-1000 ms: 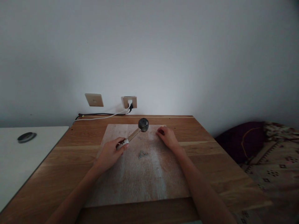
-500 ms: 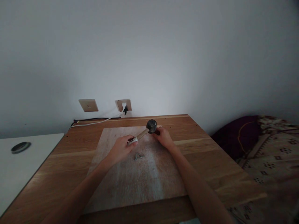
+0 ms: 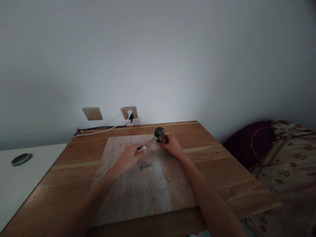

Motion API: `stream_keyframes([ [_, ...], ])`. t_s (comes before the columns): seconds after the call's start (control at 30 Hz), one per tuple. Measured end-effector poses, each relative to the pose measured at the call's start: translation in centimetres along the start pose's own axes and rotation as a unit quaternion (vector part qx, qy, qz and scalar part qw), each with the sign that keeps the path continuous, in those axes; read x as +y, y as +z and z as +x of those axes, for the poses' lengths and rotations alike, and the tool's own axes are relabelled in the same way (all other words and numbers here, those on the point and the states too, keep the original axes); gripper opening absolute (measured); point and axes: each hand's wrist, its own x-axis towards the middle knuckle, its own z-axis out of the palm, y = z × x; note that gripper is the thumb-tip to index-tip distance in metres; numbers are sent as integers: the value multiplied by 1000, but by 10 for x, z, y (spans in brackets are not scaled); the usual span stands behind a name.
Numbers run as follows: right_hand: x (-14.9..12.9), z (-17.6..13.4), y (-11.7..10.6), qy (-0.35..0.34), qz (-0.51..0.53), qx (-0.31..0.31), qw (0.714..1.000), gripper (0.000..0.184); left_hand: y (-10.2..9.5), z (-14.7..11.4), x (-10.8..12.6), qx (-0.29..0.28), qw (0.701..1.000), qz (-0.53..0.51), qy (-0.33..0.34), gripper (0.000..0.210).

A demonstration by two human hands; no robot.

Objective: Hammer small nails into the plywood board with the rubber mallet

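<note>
A hammer (image 3: 159, 134) with a dark, rounded head and a pale wooden handle is held over the board. My left hand (image 3: 129, 156) is closed around its white-wrapped handle end, and the head points to the upper right. My right hand (image 3: 172, 144) is closed just beside and behind the head, near the board's far edge. What its fingertips pinch, if anything, is hidden by the hammer head. Below the handle, a few thin metal nails (image 3: 145, 165) lie loose on the worn wooden board (image 3: 138, 191).
The board rests on a wooden table (image 3: 217, 164) against a wall. Black and white cables (image 3: 106, 129) run along the back to a wall socket (image 3: 129, 113). To the left stands a white surface (image 3: 14, 184) with a dark round piece (image 3: 21, 159). Patterned fabric (image 3: 283, 171) and a purple cushion (image 3: 247, 141) lie at right.
Very little differs. The view has shifted slightly, and both hands and the hammer keep nearly the same places over the board.
</note>
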Motion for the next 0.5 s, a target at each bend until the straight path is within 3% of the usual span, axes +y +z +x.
stream_keyframes([
  [0.2,-6,-1,-9,25,5,-11,1000,44,4,-3,-3,32,999,10,13,27],
  [0.3,-17,-5,-27,38,-13,-14,999,35,0,-9,-6,59,998,-23,23,31],
  [0.37,-32,-13,-36,3,-32,-71,997,19,-8,-12,-8,72,996,-51,31,37],
  [0.4,-42,-19,-38,-35,-39,-128,990,15,-13,-13,-9,76,995,-58,32,39],
  [0.47,-61,-31,-36,-108,-45,-249,961,17,-26,-15,-13,89,995,-43,24,42],
  [0.5,-70,-38,-32,-130,-58,-282,949,18,-33,-15,-15,95,995,-24,18,43],
])
